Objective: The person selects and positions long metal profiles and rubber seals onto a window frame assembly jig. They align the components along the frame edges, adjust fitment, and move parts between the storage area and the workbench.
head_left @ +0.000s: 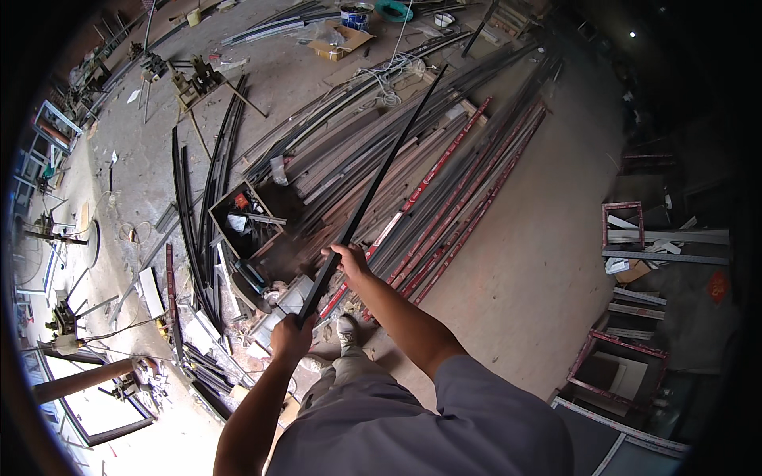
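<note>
A long, straight black metal profile point(371, 193) slants up from my body toward the far middle of the floor. My left hand point(292, 336) is closed around its near end. Farther along, my right hand point(349, 261) grips the same profile, its thumb lying along the side. Under and beyond it lie many long profiles in a pile point(333, 186), mostly grey and dark. Just right of the held piece, a profile in red and white film point(407, 208) rests on the pile. The held profile's far tip is raised over the pile as far as I can tell.
An open box of scraps point(280, 228) stands left of the pile, beside curved-looking black profiles point(178, 198). A metal stand point(194, 86), a cardboard box point(340, 49) and tangled white cable point(389, 83) are farther off. Red-edged frames point(575, 373) stand at the right.
</note>
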A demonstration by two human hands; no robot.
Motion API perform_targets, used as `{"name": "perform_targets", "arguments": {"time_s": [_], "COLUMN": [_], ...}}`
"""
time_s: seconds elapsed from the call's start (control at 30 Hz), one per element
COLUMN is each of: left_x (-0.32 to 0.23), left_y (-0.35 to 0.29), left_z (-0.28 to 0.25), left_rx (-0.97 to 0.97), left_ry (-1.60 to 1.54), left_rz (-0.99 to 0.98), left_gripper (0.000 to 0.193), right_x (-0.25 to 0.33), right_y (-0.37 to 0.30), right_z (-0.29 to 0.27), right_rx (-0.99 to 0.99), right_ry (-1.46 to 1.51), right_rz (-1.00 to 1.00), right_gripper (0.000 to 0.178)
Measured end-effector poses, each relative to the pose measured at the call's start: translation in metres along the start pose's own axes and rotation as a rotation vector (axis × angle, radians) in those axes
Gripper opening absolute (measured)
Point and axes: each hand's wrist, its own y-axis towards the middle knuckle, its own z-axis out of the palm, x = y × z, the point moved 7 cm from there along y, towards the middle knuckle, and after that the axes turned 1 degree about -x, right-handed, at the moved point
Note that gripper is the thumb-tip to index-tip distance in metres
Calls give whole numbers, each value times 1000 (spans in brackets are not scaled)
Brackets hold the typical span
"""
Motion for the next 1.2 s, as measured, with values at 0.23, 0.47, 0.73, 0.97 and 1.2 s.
{"name": "perform_targets", "arguments": {"time_s": [0.23,0.47,0.73,0.97,1.2], "left_x": [-32,-9,50,200,275], "left_y": [46,65,29,8,12], "left_z": [28,65,61,164,271], "left_rx": [62,57,-194,-65,93], "left_ry": [-32,-58,-424,-501,-558], "left_rz": [-31,15,215,-66,-183], "left_gripper": [59,56,54,48,46], "right_x": [-22,-79,-87,-121,-145], "right_y": [-25,-43,47,145,231], "right_z": [5,3,-53,-40,56], "right_rx": [48,58,-208,-63,-8], "right_ry": [-15,-118,-252,-178,-105], "right_rz": [33,175,250,247,138], "right_gripper": [19,16,16,18,20]}}
